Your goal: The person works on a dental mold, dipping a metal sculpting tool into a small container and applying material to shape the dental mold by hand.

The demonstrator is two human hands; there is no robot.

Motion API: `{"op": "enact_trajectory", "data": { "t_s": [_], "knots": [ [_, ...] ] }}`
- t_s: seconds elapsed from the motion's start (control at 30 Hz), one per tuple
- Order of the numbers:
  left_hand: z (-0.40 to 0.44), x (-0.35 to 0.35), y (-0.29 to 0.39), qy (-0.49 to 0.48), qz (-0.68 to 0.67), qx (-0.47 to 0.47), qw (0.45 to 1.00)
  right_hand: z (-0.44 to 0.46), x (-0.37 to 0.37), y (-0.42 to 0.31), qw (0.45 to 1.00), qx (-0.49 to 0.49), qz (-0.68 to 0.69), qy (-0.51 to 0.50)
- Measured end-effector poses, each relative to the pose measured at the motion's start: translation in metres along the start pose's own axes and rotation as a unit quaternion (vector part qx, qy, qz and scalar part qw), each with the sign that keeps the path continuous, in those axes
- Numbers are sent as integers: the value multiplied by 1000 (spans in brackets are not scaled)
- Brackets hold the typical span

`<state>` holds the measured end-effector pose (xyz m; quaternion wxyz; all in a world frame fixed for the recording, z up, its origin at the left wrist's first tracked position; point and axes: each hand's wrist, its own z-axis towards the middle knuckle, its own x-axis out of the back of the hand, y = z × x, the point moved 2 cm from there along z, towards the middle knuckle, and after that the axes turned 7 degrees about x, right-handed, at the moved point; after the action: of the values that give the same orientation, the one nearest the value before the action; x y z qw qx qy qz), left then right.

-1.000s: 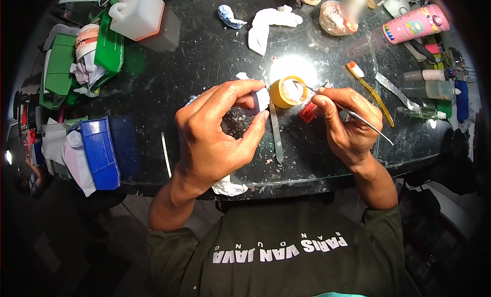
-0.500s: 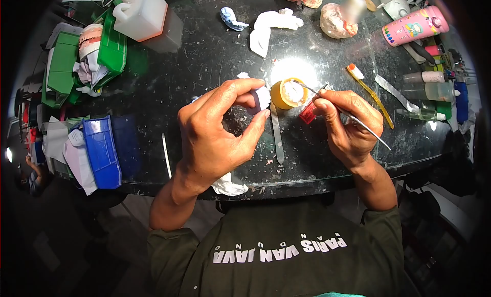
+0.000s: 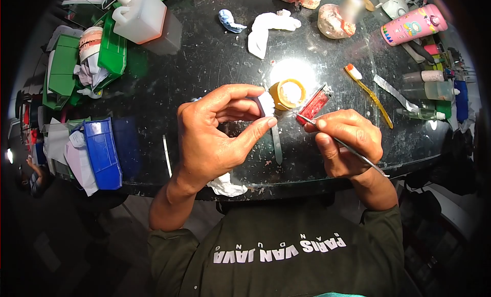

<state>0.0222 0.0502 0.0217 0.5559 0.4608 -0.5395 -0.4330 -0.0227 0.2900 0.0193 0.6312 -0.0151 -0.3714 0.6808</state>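
Between its thumb and fingers, my left hand point(image 3: 220, 125) grips a small pale dental model point(image 3: 266, 103). My right hand point(image 3: 350, 143) is closed round a thin metal tool point(image 3: 355, 152), its tip pointing up and left, near the model and the yellow cup's lower edge. White material fills the yellow cup point(image 3: 290, 94), which stands just right of the model. A red lighter-like object point(image 3: 313, 105) lies between the cup and my right hand. Below the cup a flat metal blade point(image 3: 276, 143) rests on the table, its upper part partly hidden by my left hand.
A yellow toothbrush point(image 3: 371, 95) and a pink bottle point(image 3: 414, 25) lie at the right. White plaster-like pieces point(image 3: 261, 36) are farther back. Green bins point(image 3: 112, 51), a blue bin point(image 3: 103, 154) and a plastic jug point(image 3: 140, 18) stand left. Crumpled tissue point(image 3: 226, 185) is at the front edge.
My right hand has moved down, taking the tool tip out of the cup and over towards the model. The red object is now more exposed. My left hand has turned the model slightly.
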Motion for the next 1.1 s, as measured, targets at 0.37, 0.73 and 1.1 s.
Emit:
{"op": "enact_trajectory", "data": {
  "t_s": [0.37, 0.73, 1.1],
  "knots": [
    [0, 1, 0, 6, 5, -6, 1000, 2, -5, 1, 999, 32, -4, -9],
    [1, 1, 1, 20, 34, -52, 998, 2, -7, 1, 999, 33, 4, -13],
    [0, 0, 1, 18, 19, -36, 999, 3, -9, 1, 999, 30, 8, -13]
  ]
}}
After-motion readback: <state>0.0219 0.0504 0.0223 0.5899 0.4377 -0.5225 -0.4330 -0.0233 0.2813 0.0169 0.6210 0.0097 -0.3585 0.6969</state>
